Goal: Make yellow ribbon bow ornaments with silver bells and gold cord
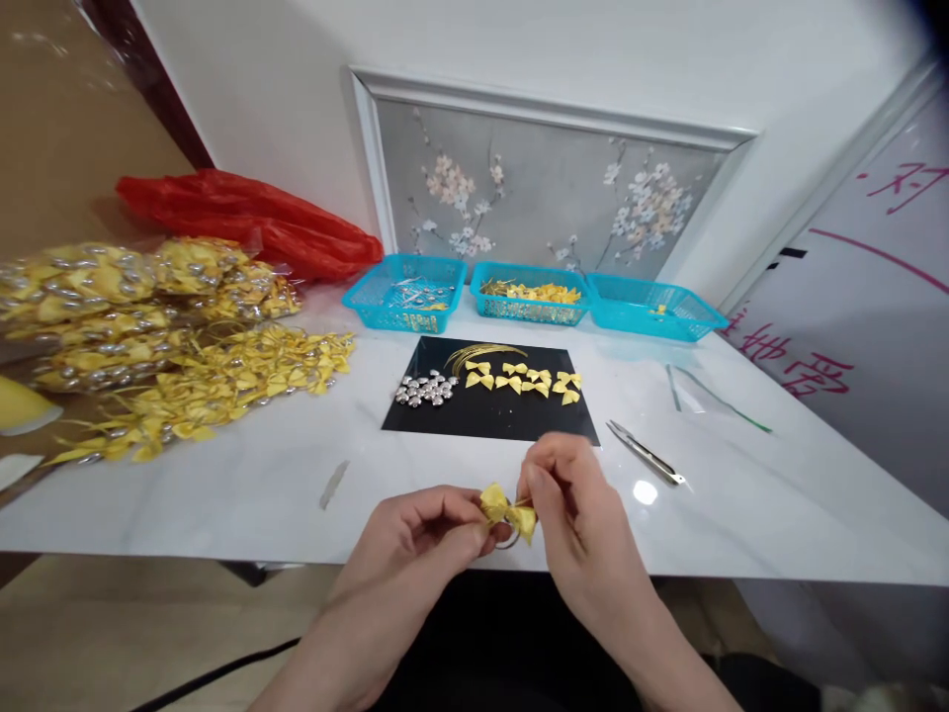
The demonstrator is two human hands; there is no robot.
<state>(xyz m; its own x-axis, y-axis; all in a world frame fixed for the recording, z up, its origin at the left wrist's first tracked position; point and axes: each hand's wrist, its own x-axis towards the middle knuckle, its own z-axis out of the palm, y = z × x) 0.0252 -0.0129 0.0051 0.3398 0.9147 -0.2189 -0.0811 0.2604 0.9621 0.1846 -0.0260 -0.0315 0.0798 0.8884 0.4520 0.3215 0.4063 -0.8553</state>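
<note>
Between my hands, just above the table's front edge, is a yellow ribbon bow (pixel 510 514) with a thin gold wire about it. My left hand (pixel 434 539) pinches the bow's left side between thumb and fingers. On the other side, my right hand (pixel 574 504) has thumb and forefinger closed at the bow's right, apparently on the thin wire. Beyond them lies a black mat (pixel 489 420) bearing silvery beads (pixel 426 389), several yellow bows (pixel 511 378) and a fan of gold wires (pixel 481 354).
Three blue baskets (pixel 404 314) line the wall; the middle one holds yellow pieces (pixel 545 294). Small scissors-like snips (pixel 645 453) lie right of the mat, near a green-tipped strand (pixel 731 403). Bagged yellow bow strings (pixel 96 287) and a red plastic bag (pixel 252 222) fill the left.
</note>
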